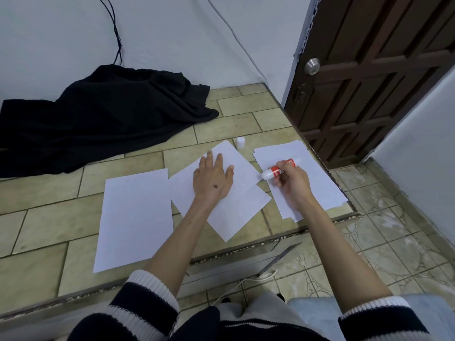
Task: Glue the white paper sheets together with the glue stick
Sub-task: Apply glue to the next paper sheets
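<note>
My left hand point(213, 177) lies flat, fingers spread, on a tilted white sheet point(236, 205) in the middle of the tiled platform. My right hand point(291, 184) grips a red and white glue stick point(277, 170), its white tip pointing left and touching that sheet's right edge. Under my right hand lies a small stack of white sheets point(317, 178). Another white sheet point(134, 217) rests to the left. The glue stick's white cap point(240, 142) stands upright on the tiles just beyond the middle sheet.
A black cloth point(98, 114) is heaped at the back left against the wall, with cables hanging above it. A dark wooden door point(369, 70) stands at the right. The platform edge point(246, 249) drops to a lower patterned floor, where a metal strip point(278, 259) lies.
</note>
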